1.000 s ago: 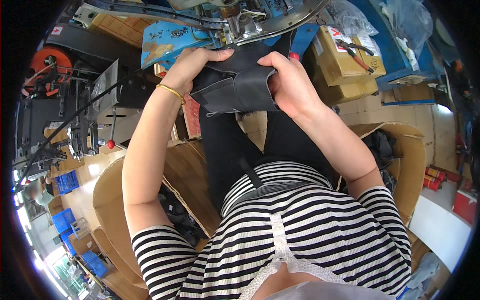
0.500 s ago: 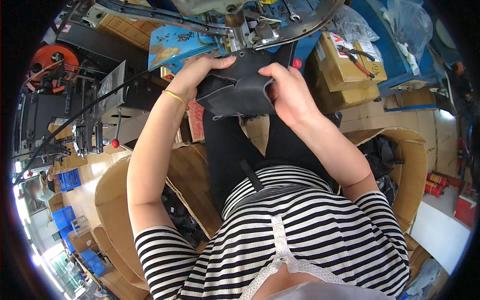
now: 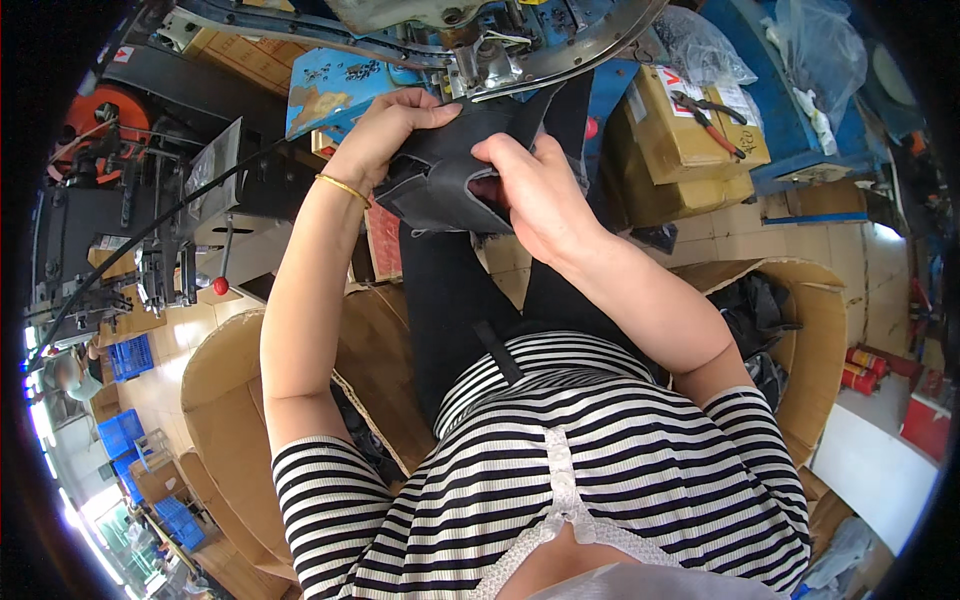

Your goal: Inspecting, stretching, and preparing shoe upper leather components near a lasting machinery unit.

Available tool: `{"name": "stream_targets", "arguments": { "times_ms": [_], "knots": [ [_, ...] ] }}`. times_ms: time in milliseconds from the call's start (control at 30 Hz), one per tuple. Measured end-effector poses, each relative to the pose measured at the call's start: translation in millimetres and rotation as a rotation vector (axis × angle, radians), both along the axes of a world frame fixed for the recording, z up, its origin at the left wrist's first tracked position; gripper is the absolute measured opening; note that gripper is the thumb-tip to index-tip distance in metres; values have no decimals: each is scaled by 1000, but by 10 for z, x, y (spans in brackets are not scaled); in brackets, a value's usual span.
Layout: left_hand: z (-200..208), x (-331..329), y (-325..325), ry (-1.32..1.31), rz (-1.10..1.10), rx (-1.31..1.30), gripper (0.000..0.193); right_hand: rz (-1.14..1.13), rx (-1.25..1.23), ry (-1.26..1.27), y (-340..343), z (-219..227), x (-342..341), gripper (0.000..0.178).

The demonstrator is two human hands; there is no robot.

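Both hands grip a black leather piece (image 3: 443,190), folded and cut like a shoe upper, at the front of a metal machine (image 3: 492,66). My left hand (image 3: 392,130) pinches its upper left part, thumb on top and the other fingers partly hidden. On the right side, my right hand (image 3: 537,195) has its thumb on the leather and some fingers tucked inside the fold. The far edge of the leather lies right by the machine's metal arm; whether they touch I cannot tell.
Red-handled pliers (image 3: 712,122) lie on a cardboard box (image 3: 690,150) at the right. Large open cartons (image 3: 225,400) with black pieces inside stand on both sides of my lap. A lever with a red knob (image 3: 220,286) sticks out at the left, near black machinery (image 3: 100,220).
The leather has turned and shifted a little to the left. My right hand has moved left across it, and more of the black material shows at its right.
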State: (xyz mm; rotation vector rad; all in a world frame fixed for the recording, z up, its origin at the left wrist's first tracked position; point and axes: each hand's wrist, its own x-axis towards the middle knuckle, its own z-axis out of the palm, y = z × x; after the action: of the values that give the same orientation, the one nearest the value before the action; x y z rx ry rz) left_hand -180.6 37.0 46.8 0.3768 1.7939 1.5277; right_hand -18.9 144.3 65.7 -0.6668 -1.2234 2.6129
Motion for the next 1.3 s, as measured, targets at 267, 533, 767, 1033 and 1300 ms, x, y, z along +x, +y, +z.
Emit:
{"name": "stream_targets", "arguments": {
  "times_ms": [267,533,767,1033,1300],
  "knots": [
    [15,39,-5,27,30,-84,22,28,17,0,41,-5,27,15],
    [-40,73,-8,39,64,-68,22,3,13,-19,50,-64,59,18],
    [102,616,-106,919,-270,-210,24,71,-12,30,-119,-176,475,22],
    [155,363,-82,465,-111,-6,12,34,-116,26,-119,5,284,19],
    [118,15,53,347,-50,6,8,-39,-145,37,-136,-3,-17,20]
  ]
}}
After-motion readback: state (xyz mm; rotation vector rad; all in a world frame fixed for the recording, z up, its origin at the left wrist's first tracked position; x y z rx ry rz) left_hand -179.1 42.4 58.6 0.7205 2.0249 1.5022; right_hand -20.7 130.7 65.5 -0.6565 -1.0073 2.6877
